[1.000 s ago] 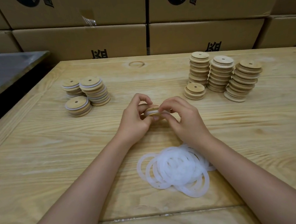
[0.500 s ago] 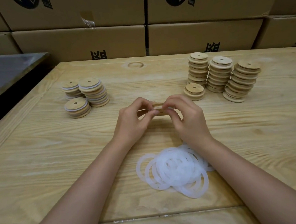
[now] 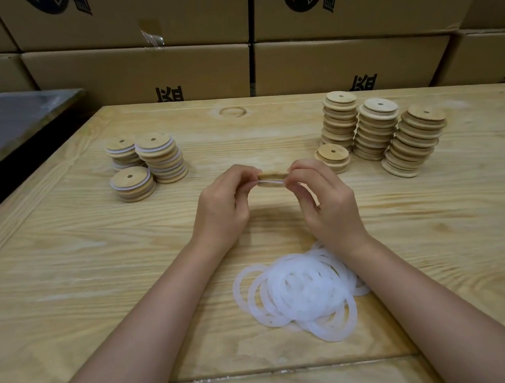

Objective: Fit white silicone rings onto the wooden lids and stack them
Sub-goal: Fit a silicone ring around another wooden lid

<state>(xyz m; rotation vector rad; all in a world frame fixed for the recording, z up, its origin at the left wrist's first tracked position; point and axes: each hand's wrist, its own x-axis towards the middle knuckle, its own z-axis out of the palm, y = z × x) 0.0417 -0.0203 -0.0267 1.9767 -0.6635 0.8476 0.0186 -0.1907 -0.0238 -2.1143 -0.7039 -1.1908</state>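
**Item:** wooden lid (image 3: 271, 175), one, held edge-on above the table (image 3: 71, 264).
**Grip:** the left hand (image 3: 221, 208) pinches its left rim and the right hand (image 3: 327, 207) its right rim. Both sets of fingers are curled in narrow on the edge.
**Fitted part:** white silicone ring (image 3: 275, 183), a thin white line along the lid's lower edge between the fingertips. Full seating cannot be told.
**Handling (judged):** the lid is light, stiff and dry, not fragile; hold it by the rim. The ring is soft, limp and stretchy; take it by the band and ease it round.
**Stock, near side of the fingers:** loose rings (image 3: 300, 292), a heap just below the right wrist.
**Stock, beyond and left of the left fingers:** ringed lids (image 3: 153, 159), three stacks, well apart.
**Stock, beyond and right of the right fingers:** bare lids (image 3: 384, 131), four stacks, the shortest near the fingertips.
**Containers:** cardboard boxes (image 3: 135, 77), far beyond the fingers, closed; contents not visible. Lids and rings lie directly on the table.
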